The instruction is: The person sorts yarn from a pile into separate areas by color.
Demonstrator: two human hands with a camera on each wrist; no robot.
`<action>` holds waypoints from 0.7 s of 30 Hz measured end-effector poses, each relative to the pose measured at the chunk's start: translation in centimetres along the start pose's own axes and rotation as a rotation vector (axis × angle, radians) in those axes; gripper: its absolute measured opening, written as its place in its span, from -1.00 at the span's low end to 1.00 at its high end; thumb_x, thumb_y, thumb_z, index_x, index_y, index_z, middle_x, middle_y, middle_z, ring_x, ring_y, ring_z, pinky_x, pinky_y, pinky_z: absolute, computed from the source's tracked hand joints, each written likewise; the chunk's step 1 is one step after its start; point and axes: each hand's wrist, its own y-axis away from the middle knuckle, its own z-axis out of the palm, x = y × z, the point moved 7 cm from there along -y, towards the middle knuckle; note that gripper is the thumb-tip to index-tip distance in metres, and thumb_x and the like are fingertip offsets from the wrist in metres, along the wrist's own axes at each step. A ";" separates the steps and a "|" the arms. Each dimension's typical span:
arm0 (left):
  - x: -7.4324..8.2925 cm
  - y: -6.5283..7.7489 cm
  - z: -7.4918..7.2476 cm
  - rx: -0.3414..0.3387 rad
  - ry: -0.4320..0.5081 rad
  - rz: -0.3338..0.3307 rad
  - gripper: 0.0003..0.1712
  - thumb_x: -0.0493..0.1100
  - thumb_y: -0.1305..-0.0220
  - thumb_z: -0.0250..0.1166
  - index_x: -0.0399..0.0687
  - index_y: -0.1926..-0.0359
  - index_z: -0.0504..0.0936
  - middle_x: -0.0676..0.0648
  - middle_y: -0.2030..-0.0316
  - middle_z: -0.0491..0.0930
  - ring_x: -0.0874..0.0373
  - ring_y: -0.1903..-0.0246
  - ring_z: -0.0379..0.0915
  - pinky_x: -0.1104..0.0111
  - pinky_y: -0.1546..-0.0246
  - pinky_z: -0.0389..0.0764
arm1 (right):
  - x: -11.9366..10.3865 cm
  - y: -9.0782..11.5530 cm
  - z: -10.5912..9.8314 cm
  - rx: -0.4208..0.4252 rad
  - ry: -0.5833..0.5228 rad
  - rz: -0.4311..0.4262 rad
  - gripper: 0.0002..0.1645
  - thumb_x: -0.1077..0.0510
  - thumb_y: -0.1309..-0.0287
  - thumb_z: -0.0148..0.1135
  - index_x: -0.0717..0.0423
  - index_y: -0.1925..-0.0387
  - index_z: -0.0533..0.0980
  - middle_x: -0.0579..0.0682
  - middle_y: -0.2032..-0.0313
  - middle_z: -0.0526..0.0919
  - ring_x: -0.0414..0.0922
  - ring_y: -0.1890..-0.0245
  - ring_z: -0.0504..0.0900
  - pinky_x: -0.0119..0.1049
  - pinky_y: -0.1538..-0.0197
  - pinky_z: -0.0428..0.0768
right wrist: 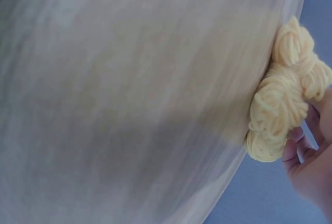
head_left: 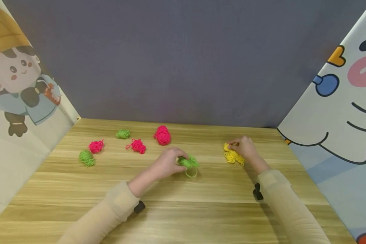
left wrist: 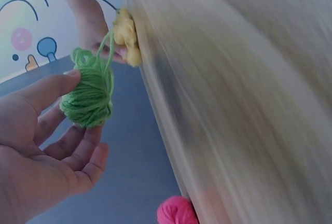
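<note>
My left hand [head_left: 168, 163] pinches a small green yarn ball [left wrist: 89, 97] between thumb and fingers, slightly over the table's middle. From this ball a loose loop of strand [head_left: 191, 173] hangs down. At the right, my right hand [head_left: 245, 148] has its fingertips on a clump of yellow yarn [head_left: 234, 157], gripping its far left end. In the right wrist view the yellow yarn [right wrist: 277, 105] shows as several bunched lumps resting on the table, with the fingers [right wrist: 291, 154] partly hidden behind them.
Left of my hands lie a large pink yarn ball [head_left: 162, 135], a smaller pink one [head_left: 138, 146] with a loose loop, another pink one [head_left: 96, 146], and two green ones [head_left: 123, 134], [head_left: 87, 158]. A grey wall [head_left: 177, 67] stands behind the wooden table [head_left: 183, 210]; printed panels flank it.
</note>
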 end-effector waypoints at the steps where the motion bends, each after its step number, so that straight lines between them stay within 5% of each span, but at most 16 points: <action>1: 0.2 -0.1 0.2 0.000 0.009 0.001 -0.68 -0.23 0.03 0.47 -0.14 0.17 0.68 -0.07 0.16 0.65 0.12 0.15 0.52 0.27 0.10 0.60 | 0.0 0.0 0.0 -0.001 -0.001 0.000 -0.74 0.08 -0.11 0.32 0.10 0.17 0.69 0.12 0.34 0.70 -0.16 0.67 0.30 -0.35 0.61 0.28; 21: 3.2 -2.5 4.2 -0.038 0.027 -0.012 -0.66 -0.17 0.05 0.49 -0.08 0.18 0.69 -0.02 0.18 0.65 0.22 0.20 0.50 0.53 0.17 0.53 | 0.2 -0.1 0.1 -0.009 0.010 -0.005 -0.73 0.06 -0.12 0.32 0.11 0.17 0.68 0.10 0.35 0.70 -0.17 0.68 0.31 -0.35 0.61 0.30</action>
